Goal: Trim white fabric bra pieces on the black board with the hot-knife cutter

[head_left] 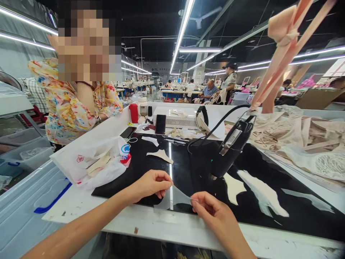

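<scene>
My left hand (152,184) and my right hand (212,212) both pinch a thin, translucent piece of fabric (178,198), stretched between them just above the near edge of a glossy black work surface (194,169). The left fingers are curled onto its left corner, the right thumb and forefinger grip its right tip. A small beige cut piece (161,155) lies on the black surface beyond my left hand. A black hand-held tool (229,147) with a cable hangs tilted over the surface, to the upper right of my hands.
A white plastic bag (94,162) with fabric pieces lies at left. A phone (160,124), a red bottle (133,113) and a white box (175,117) stand at the back. Beige lace garments (304,140) pile at right. A person in a floral shirt (72,104) stands at left.
</scene>
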Demonstrator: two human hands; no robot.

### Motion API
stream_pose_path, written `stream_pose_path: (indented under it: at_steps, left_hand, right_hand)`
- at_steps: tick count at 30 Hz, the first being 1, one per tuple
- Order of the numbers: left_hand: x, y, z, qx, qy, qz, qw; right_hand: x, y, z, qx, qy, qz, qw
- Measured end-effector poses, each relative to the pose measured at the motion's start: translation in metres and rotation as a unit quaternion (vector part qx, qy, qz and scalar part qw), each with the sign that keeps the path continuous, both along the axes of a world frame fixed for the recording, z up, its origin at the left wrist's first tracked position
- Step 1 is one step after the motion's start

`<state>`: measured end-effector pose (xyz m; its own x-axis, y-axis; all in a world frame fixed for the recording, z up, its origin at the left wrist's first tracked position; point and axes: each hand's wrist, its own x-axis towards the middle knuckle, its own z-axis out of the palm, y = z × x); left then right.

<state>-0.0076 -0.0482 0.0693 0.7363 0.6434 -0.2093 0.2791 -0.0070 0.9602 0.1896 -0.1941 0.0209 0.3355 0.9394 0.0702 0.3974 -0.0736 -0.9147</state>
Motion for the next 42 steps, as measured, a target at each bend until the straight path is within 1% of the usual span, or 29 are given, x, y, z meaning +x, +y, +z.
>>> stream_pose_path:
  at_steps: [2,5,8,10,12,14,17,20,22,25,27,30,35,37,42]
  left_hand:
    - [0.004,0.006,-0.003,0.028,0.01,0.009,1.0]
    - [0.013,0.017,-0.015,0.075,0.013,0.036,0.996]
    - [0.017,0.025,-0.028,0.127,0.0,0.076,0.989]
    - [0.016,0.027,-0.035,0.147,-0.016,0.092,0.985]
    - [0.014,0.029,-0.039,0.166,-0.023,0.105,0.98]
    - [0.013,0.03,-0.04,0.165,-0.023,0.105,0.98]
    - [0.012,0.031,-0.039,0.155,-0.007,0.098,0.983]
    - [0.013,0.029,-0.037,0.155,0.009,0.094,0.983]
    - [0.013,0.028,-0.036,0.152,0.018,0.091,0.984]
    - [0.013,0.028,-0.037,0.146,0.03,0.085,0.985]
    - [0.013,0.028,-0.037,0.147,0.035,0.083,0.985]
    - [0.012,0.028,-0.036,0.149,0.039,0.085,0.984]
    - [0.013,0.025,-0.034,0.149,0.042,0.094,0.984]
    - [0.014,0.025,-0.033,0.147,0.04,0.096,0.984]
    - [0.014,0.028,-0.038,0.152,0.029,0.09,0.984]
  right_hand:
    - [-0.001,0.003,0.0,0.0,-0.054,0.013,0.998]
    - [0.001,0.01,-0.005,0.01,-0.16,0.027,0.987]
    - [0.002,0.011,-0.01,0.05,-0.258,0.005,0.965]
    - [0.005,0.006,-0.011,0.075,-0.285,-0.005,0.956]
    - [0.012,-0.004,-0.011,0.091,-0.291,-0.013,0.952]
    - [0.027,-0.017,-0.009,0.099,-0.298,-0.037,0.949]
    - [0.063,-0.041,-0.004,0.088,-0.315,-0.123,0.937]
    - [0.107,-0.066,0.0,0.049,-0.326,-0.223,0.917]
    - [0.133,-0.08,0.001,0.037,-0.33,-0.262,0.906]
    - [0.157,-0.092,-0.001,0.024,-0.332,-0.279,0.901]
    - [0.164,-0.094,-0.004,0.019,-0.331,-0.267,0.905]
    - [0.164,-0.089,-0.009,0.019,-0.33,-0.247,0.911]
    - [0.163,-0.077,-0.012,0.034,-0.308,-0.245,0.919]
    - [0.165,-0.073,-0.01,0.043,-0.285,-0.256,0.923]
    - [0.182,-0.06,0.005,0.068,-0.19,-0.319,0.926]
